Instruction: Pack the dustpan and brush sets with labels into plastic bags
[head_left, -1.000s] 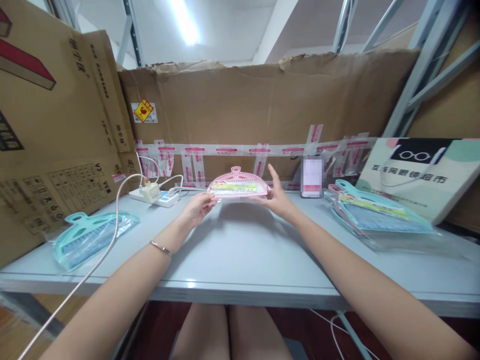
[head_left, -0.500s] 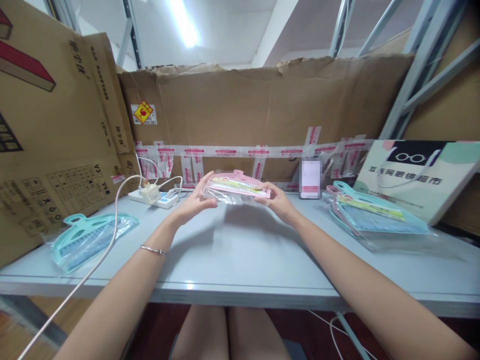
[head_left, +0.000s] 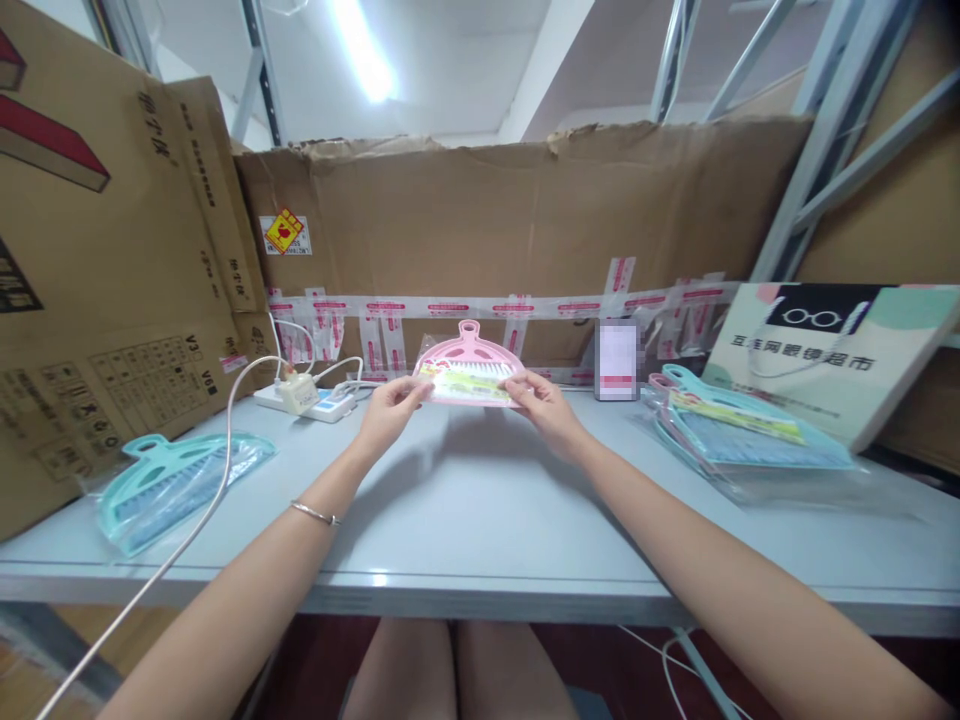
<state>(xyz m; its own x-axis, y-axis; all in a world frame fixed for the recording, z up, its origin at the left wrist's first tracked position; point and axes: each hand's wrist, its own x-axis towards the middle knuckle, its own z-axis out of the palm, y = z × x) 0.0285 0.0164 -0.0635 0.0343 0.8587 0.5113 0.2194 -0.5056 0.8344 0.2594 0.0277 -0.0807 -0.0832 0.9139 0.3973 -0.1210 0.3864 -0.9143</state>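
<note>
A pink dustpan and brush set (head_left: 471, 350) in a clear plastic bag is held up above the table, its handle loop pointing up. A yellow-green label strip (head_left: 465, 383) crosses its lower part. My left hand (head_left: 396, 402) pinches the lower left corner and my right hand (head_left: 541, 402) pinches the lower right corner, thumbs in front. The fingers behind the pack are partly hidden. One bagged turquoise dustpan and brush set (head_left: 184, 485) lies at the left of the table. More bagged sets, turquoise over pink (head_left: 757, 425), are stacked at the right.
A white power strip (head_left: 330, 405) with plugs stands at the back left, and a white cable (head_left: 225, 450) runs across the left side. A phone (head_left: 618, 360) leans at the back. Cardboard (head_left: 450, 220) walls the rear, and a paper bag (head_left: 817, 350) stands right.
The pink dustpan set has been tilted from nearly flat to upright, so its front and label now face me. Both hands have shifted their hold to the lower corners.
</note>
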